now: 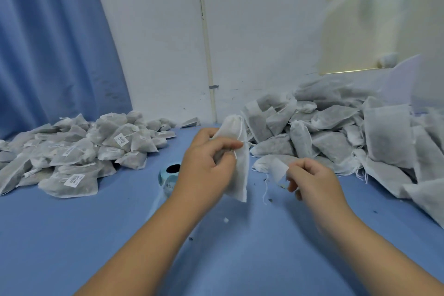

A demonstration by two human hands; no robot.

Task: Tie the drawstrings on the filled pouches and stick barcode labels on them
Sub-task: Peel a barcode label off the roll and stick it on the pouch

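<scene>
Curtain (48, 43): blue, hanging in folds at far left, behind the left pile
Left pile (72, 151): filled grey-white pouches heaped on the left of the table, several showing white barcode labels
Table (72, 235): blue top, dark specks scattered near the middle
Roll (171, 175): label roll with a pale blue edge and dark core, lying on the table just behind the left wrist and partly hidden by it
Pipe (205, 31): pale, running down the white wall to the table's back edge
Left hand (206, 166): raised off the table, fingers curled round the pouch, grasping it at mid-body
Pouch (236, 151): white, held roughly upright between the two piles, gathered neck on top, lower corner hanging free
Label (278, 172): small white strip, blurred, print not legible; just right of the pouch, apart from it
Right hand (310, 180): raised, thumb and forefinger pinching the label, other fingers curled
Right pile (348, 139): larger heap of filled pouches against the wall, loose strings trailing at its front edge
</scene>
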